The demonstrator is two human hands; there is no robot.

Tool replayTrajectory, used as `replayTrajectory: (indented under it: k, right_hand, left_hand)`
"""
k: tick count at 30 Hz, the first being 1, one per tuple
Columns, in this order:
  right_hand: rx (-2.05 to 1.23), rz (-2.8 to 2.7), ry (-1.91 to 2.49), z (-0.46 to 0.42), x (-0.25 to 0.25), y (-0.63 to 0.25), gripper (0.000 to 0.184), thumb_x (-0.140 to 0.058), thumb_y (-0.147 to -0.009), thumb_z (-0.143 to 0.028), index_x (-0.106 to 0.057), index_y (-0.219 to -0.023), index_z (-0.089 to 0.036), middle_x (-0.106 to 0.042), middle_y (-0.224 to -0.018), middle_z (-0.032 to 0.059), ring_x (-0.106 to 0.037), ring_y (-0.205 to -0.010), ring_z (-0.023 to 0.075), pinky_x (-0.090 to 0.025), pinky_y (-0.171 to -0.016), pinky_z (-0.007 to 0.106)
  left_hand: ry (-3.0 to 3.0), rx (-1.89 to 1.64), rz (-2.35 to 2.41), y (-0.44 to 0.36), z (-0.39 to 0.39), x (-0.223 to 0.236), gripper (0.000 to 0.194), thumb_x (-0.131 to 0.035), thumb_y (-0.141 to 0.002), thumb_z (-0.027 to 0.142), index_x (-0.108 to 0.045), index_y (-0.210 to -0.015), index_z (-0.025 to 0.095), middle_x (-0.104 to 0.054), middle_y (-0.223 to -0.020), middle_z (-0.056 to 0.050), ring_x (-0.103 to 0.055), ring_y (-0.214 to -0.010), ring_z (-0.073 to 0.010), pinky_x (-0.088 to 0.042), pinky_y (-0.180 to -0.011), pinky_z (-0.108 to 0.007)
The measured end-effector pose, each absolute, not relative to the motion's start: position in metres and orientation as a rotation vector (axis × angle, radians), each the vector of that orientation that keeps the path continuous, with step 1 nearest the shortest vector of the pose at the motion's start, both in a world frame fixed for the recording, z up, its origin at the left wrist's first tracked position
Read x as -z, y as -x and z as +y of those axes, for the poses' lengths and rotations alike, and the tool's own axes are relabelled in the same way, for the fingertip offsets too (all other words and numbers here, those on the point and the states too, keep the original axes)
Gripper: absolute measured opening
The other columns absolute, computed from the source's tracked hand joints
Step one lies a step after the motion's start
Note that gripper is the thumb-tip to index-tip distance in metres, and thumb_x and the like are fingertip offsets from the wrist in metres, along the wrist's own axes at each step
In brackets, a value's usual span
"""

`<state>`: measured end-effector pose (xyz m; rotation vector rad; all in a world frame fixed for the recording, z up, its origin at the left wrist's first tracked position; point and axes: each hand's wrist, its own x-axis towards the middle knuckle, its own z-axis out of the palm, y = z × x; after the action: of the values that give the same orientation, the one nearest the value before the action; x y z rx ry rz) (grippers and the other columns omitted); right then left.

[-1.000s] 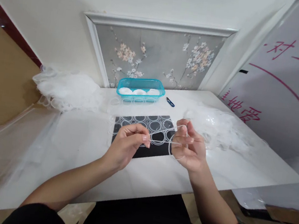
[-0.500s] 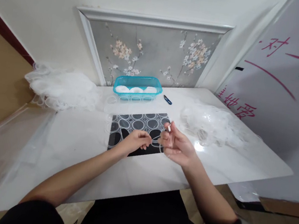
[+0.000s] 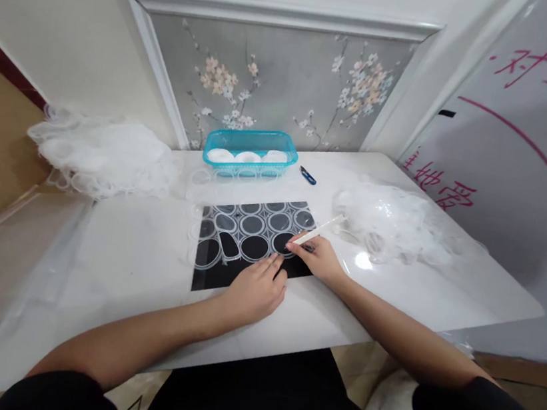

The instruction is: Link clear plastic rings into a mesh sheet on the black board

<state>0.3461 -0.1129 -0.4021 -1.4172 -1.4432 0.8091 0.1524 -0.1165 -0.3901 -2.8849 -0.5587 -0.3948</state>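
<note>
A black board [image 3: 210,281] lies on the table with a clear sheet of white-edged rings [image 3: 254,248] spread over it. My left hand [image 3: 257,287] rests palm down at the board's near edge, fingers stretched onto the sheet, holding nothing. Pinched in my right hand [image 3: 317,256] is a slim white pen-shaped tool [image 3: 323,229]. It slants up to the right, its lower end close to a ring at the board's right side. My fingers hide its tip. A cut-looking, bent ring [image 3: 228,246] sits left of the middle.
Behind the board stands a turquoise basket [image 3: 252,136] holding white round pieces [image 3: 248,157]. Small dark blue snips [image 3: 308,175] lie beside it. Heaps of translucent ring scraps pile up at left [image 3: 103,159] and right [image 3: 397,221] on the white table [image 3: 138,241].
My right hand has lowered to the sheet, the white tool now pointing up to the right. The left hand has stopped pinching and flattened on the sheet. The view has shifted slightly.
</note>
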Motion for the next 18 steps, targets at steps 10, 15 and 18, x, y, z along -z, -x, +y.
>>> replayTrajectory:
  k: [10,15,18]
  right_hand:
    - [-0.807,-1.505,1.413,-0.1132,0.4058,-0.3463,0.022,-0.063,-0.079,-0.038,-0.068,-0.08,-0.017,-0.071,-0.083,0.006,-0.066,-0.078,0.0214,-0.05,-0.071,0.032]
    - [-0.749,-1.582,1.413,-0.1125,0.4067,-0.346,0.022,-0.061,-0.082,-0.038,-0.068,-0.081,-0.018,-0.071,-0.082,0.005,-0.065,-0.077,0.0206,-0.049,-0.07,0.031]
    - [-0.683,-1.639,1.388,-0.1139,0.4073,-0.3461,0.02,-0.059,-0.084,-0.037,-0.068,-0.083,-0.02,-0.071,-0.084,0.0042,-0.065,-0.078,0.0202,-0.05,-0.073,0.031]
  left_hand:
    - [2.883,0.421,-0.579,-0.1521,-0.1093,0.3943,0.027,-0.043,-0.09,0.022,-0.06,-0.103,0.006,-0.061,-0.119,-0.02,-0.057,-0.114,-0.027,-0.045,-0.099,-0.036]
    - [2.933,0.43,-0.585,-0.151,-0.1076,0.3947,0.025,-0.043,-0.09,0.023,-0.058,-0.104,0.008,-0.061,-0.119,-0.017,-0.057,-0.114,-0.0257,-0.044,-0.1,-0.036]
    - [3.012,0.43,-0.625,-0.1504,-0.1052,0.3918,0.023,-0.046,-0.088,0.022,-0.058,-0.103,0.01,-0.062,-0.117,-0.015,-0.057,-0.113,-0.0249,-0.045,-0.1,-0.036]
